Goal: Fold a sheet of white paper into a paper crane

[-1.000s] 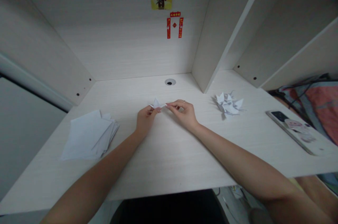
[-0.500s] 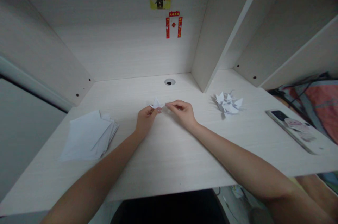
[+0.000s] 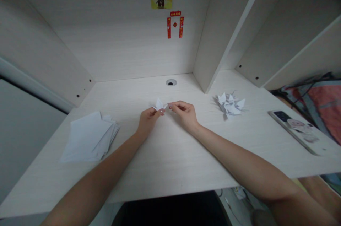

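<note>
A small folded white paper crane (image 3: 159,104) is held over the middle of the desk, one pointed flap standing up. My left hand (image 3: 148,118) pinches its left and lower part between thumb and fingers. The thumb and forefinger of my right hand (image 3: 184,113) are closed on the thin pointed tip at the crane's right side. Fingers cover much of the lower folds. To the right lies a cluster of several folded white paper cranes (image 3: 230,105), and by my left forearm rests a stack of white paper sheets (image 3: 89,135).
A phone (image 3: 297,130) lies near the desk's right edge, beside a red and grey cloth item (image 3: 322,101). Behind my hands is a round cable hole (image 3: 171,82). An upright divider (image 3: 215,41) stands at the back right. A dark chair (image 3: 172,210) is below the front edge.
Both hands and the paper crane have shifted very slightly to the right. The right fingertips still pinch the crane's tip. The stack, cluster and phone stay where they were.
</note>
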A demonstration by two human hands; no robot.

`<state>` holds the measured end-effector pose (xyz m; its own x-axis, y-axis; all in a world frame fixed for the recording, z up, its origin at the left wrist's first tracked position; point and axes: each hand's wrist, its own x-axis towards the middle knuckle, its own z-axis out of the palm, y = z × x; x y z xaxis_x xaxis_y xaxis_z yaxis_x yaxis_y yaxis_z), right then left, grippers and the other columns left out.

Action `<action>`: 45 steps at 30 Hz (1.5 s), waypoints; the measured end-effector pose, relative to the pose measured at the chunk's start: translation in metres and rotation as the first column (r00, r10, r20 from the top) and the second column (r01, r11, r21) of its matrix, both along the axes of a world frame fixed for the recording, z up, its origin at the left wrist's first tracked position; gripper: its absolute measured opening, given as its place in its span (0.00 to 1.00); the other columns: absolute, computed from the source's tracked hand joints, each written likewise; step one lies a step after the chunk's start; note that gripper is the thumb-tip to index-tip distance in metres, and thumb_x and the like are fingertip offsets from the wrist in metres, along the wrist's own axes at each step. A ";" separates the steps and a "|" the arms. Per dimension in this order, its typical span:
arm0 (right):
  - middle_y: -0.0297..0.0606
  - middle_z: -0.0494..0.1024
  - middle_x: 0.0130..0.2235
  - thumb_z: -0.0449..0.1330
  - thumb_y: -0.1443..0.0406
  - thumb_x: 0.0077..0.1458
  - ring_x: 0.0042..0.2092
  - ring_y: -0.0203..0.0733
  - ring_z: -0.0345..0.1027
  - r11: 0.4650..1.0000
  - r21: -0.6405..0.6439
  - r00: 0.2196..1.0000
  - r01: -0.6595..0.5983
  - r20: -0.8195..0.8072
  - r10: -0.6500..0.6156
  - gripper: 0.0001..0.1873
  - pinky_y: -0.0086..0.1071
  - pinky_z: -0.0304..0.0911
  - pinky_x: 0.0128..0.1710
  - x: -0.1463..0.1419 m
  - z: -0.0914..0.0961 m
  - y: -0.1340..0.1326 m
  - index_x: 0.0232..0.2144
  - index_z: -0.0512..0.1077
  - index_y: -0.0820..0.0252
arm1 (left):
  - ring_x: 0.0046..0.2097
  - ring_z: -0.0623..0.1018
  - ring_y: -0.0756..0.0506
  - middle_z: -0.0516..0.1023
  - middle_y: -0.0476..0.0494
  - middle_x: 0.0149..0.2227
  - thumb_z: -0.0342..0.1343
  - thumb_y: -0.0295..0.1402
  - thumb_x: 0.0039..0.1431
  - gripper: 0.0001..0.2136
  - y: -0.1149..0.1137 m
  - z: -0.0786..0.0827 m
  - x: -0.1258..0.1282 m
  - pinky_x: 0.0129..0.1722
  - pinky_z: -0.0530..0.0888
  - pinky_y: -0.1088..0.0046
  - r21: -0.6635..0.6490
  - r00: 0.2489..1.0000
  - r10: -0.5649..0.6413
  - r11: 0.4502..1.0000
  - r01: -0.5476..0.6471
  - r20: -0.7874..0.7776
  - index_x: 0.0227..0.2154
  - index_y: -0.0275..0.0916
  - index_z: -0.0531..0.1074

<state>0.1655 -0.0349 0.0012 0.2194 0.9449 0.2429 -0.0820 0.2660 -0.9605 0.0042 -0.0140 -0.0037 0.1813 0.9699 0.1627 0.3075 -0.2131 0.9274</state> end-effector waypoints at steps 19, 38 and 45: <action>0.36 0.80 0.29 0.66 0.60 0.42 0.30 0.38 0.69 0.993 -0.084 0.996 -0.086 -0.033 0.083 0.07 0.31 0.60 0.31 0.003 -0.005 0.005 0.26 0.79 0.56 | 0.28 0.73 0.49 0.77 0.47 0.24 0.57 0.44 0.48 0.14 0.000 0.000 0.001 0.30 0.66 0.74 0.022 1.000 0.014 1.000 -0.013 -0.013 0.22 0.36 0.76; 0.36 0.80 0.29 0.65 0.60 0.43 0.32 0.39 0.70 0.998 -0.051 0.998 -0.038 -0.042 0.036 0.08 0.32 0.62 0.33 0.000 -0.008 0.004 0.26 0.79 0.56 | 0.30 0.74 0.48 0.79 0.46 0.27 0.58 0.45 0.48 0.15 0.001 0.000 0.000 0.31 0.66 0.74 -0.069 0.995 -0.080 0.994 0.084 0.052 0.24 0.36 0.76; 0.36 0.80 0.29 0.65 0.60 0.43 0.31 0.38 0.70 0.998 -0.056 0.998 -0.037 -0.045 0.034 0.07 0.32 0.62 0.32 0.000 -0.007 0.004 0.25 0.79 0.56 | 0.30 0.74 0.49 0.78 0.47 0.27 0.58 0.44 0.48 0.14 0.002 -0.001 -0.001 0.30 0.66 0.75 -0.067 0.995 -0.087 0.994 0.089 0.042 0.24 0.37 0.76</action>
<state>0.1653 -0.0310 -0.0056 0.1946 0.9643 0.1798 -0.1331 0.2076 -0.9691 0.0035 -0.0122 -0.0050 0.2613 0.9596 0.1045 0.2535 -0.1727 0.9518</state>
